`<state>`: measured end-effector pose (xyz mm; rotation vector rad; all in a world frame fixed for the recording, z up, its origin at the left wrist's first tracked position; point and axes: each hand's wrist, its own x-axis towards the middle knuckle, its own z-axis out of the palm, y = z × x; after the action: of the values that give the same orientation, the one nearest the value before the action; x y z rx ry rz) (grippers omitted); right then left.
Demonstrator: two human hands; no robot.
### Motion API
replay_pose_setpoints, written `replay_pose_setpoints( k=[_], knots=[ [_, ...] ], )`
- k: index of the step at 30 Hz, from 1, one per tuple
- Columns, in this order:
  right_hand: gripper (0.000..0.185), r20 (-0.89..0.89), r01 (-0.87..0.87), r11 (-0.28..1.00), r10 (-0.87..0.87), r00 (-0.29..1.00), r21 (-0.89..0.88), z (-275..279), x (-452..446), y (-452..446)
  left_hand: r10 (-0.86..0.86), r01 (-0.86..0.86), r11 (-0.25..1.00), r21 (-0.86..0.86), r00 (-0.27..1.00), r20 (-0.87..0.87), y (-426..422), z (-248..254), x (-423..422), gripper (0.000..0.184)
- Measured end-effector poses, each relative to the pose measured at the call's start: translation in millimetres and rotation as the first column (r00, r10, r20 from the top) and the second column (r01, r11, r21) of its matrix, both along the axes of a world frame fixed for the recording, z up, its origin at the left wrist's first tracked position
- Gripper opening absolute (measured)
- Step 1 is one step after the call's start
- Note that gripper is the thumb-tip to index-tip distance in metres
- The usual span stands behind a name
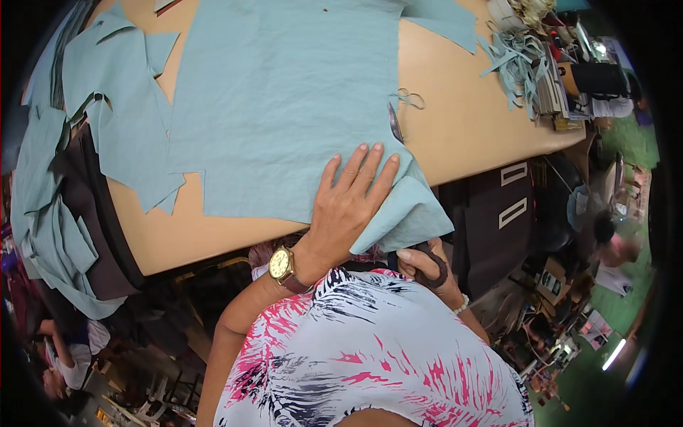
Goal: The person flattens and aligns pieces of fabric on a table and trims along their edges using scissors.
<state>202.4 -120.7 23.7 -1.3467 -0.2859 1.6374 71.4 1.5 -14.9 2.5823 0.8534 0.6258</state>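
My left hand [352, 203], with a watch on its wrist, lies flat on a light blue-green cloth [284, 107] near the table's front edge. Its fingers are stretched out and a little apart. Just below the edge, my right hand [430, 270] is closed around the dark handle of a pair of scissors [395, 122]. One metal blade tip shows at the cloth's right side, while a folded corner of the fabric covers the middle of the scissors. A thin loop of cut cloth [411, 99] lies beside the blade.
More blue-green pieces [121, 92] spread over the left of the table [455, 107], some hanging off it above dark fabric [92, 235]. At the back right are a heap of cloth strips [516, 64] and stacked papers [558, 85]. Other people are visible beyond the table.
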Motion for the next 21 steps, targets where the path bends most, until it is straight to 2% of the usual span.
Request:
replay_pose_setpoints(
  k=[5, 11, 17, 21],
  knots=[
    [0.037, 0.037, -0.037, 0.999, 0.038, 0.999, -0.007, -3.6, 1.1, -2.7, -0.01, 0.01, 1.0, -0.013, 1.0, 0.012, 1.0, 0.6, 0.0, 0.049],
    [0.035, 0.073, 0.001, 1.0, -0.002, 0.997, 0.009, -4.2, -5.5, -2.2, -0.02, 0.02, 0.999, -0.026, 1.0, 0.013, 0.8, 1.8, 0.2, 0.05],
    [0.034, 0.107, -0.083, 0.997, 0.083, 0.991, -0.003, -5.0, -0.5, -3.7, -0.027, 0.028, 0.999, -0.032, 0.999, 0.027, 2.0, 5.7, 0.6, 0.05],
    [0.036, 0.105, -0.034, 0.999, 0.03, 0.994, 0.031, -8.5, -6.3, -5.2, -0.033, 0.035, 0.998, -0.059, 0.999, 0.044, 2.2, 7.2, 0.3, 0.05]
  ],
)
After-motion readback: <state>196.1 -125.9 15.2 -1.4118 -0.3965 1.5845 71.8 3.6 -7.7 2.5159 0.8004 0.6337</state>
